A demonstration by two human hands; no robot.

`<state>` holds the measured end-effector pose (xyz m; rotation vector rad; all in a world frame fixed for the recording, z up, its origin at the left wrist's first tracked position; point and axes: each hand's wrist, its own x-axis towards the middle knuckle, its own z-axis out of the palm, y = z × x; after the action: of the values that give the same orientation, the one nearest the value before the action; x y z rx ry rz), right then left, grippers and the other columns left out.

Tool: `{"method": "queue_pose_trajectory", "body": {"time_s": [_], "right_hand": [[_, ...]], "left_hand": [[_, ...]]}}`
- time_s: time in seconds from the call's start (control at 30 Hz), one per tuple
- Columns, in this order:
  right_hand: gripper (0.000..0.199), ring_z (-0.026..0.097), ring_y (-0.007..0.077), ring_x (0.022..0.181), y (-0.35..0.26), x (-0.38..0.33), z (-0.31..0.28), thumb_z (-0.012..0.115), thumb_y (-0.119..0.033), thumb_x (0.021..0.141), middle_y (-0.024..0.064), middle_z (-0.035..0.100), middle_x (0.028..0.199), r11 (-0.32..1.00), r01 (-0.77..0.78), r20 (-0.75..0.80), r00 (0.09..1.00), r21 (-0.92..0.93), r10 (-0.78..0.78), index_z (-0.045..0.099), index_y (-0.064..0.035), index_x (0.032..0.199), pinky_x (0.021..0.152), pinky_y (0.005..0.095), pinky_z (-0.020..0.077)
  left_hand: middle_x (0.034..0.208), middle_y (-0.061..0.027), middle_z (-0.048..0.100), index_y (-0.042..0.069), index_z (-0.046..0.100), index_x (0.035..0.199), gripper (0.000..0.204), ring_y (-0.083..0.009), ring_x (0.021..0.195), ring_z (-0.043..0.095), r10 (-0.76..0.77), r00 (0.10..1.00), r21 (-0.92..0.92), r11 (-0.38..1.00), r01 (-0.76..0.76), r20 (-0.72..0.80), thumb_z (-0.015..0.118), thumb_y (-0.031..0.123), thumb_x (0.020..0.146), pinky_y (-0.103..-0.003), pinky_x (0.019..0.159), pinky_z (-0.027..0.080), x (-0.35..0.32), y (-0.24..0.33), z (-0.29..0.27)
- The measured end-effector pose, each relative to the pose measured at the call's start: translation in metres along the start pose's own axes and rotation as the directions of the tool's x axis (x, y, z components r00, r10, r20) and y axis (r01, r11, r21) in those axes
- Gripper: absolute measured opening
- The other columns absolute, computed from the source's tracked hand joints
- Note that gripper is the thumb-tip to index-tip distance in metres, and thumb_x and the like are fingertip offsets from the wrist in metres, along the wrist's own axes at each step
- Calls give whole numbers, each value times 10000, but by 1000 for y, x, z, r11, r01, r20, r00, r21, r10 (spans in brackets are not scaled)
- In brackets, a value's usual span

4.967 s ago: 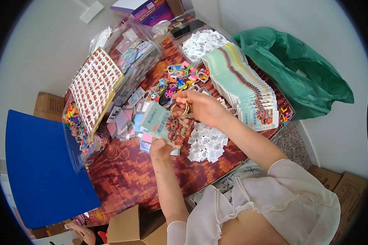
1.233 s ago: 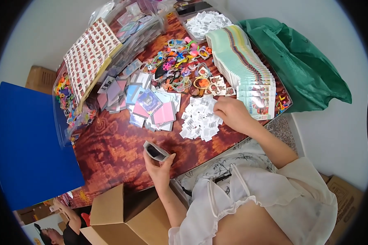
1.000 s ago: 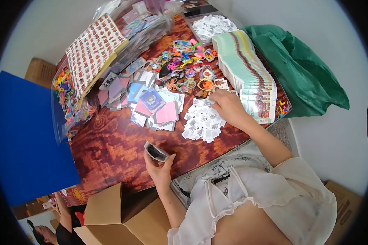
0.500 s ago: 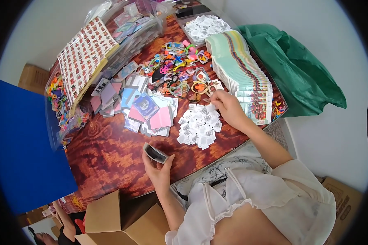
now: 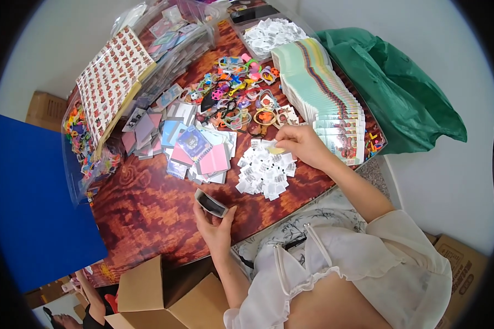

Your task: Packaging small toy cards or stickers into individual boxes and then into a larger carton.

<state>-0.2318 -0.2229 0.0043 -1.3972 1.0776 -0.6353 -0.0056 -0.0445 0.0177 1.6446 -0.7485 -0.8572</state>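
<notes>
My left hand (image 5: 217,231) is closed around a small pale box (image 5: 204,195) with its dark inside showing through the open end, held over the near part of the table. My right hand (image 5: 306,145) pinches a small flat yellowish piece (image 5: 275,149) just above a heap of small white printed packets (image 5: 263,171). To the left of that heap lies a loose pile of pink, blue and purple cards and little notebooks (image 5: 195,145). Beyond the packets spread colourful hair ties and small plastic trinkets (image 5: 233,90).
A long fanned row of green-backed printed bags (image 5: 318,88) runs along the right edge, beside a green plastic bag (image 5: 389,88). Clear bins and a sticker sheet (image 5: 112,77) stand at left. An open cardboard box (image 5: 140,285) sits at the near edge; another person's arm (image 5: 90,296) shows nearby.
My right hand has shifted slightly left and nearer over the white packets, and a yellowish piece now shows at its fingertips. My left hand keeps the box almost in the same place.
</notes>
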Motion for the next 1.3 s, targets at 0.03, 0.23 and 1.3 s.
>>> {"method": "queue_pose_trajectory", "body": {"time_s": [0.03,0.23,1.3], "right_hand": [[51,490,40,562,2,2,1,651,-1,874,7,586,713,1000,-1,-1,1000,-1,1,621,6,915,498,235,397],[56,574,75,692,4,10,1,662,-25,870,34,635,808,941,248,29,968,-231,-248,630,9,902,609,247,458],[59,619,347,732,0,-39,-15,589,-11,800,144,609,786,735,164,17,979,-658,-204,552,-37,840,635,458,477]], "left_hand": [[1299,-85,526,1,407,1411,810,-173,1120,535,-9,1000,4,1000,9,-12,810,-7,708,-313,944,460,0,-1,-1],[1250,-71,525,8,398,1418,809,-176,1104,535,-41,999,-9,999,41,32,802,-12,717,-313,929,469,-5,1,1],[1162,-47,488,25,371,1437,828,-142,1000,532,-24,1000,-44,999,24,15,799,-37,730,-273,841,497,-7,-5,-5]]}}
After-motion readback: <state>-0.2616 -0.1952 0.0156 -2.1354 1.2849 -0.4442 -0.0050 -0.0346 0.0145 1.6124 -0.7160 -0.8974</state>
